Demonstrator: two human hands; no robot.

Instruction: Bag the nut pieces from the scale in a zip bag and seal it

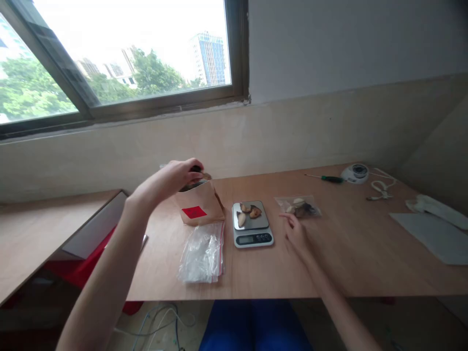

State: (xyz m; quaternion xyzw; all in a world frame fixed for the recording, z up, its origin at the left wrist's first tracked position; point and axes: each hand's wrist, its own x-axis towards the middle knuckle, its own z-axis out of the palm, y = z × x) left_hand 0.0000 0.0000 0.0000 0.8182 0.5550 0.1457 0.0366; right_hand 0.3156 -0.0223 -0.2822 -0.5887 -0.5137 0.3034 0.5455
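Note:
My left hand is at the open top of a brown paper bag with a red label, its fingers closed on a dark brown dried mushroom. A small digital scale stands right of the bag, with several dried mushrooms on its metal plate. Farther right lies a clear zip bag with several mushroom pieces in it. Just in front of that bag is my right hand, holding nothing, its index finger stretched out. I cannot tell whether this finger touches the bag.
A stack of clear zip bags lies before the paper bag. Toward the back right are a screwdriver, a white dome camera and its cable. White sheets lie at the right. Cables hang below the table's front edge.

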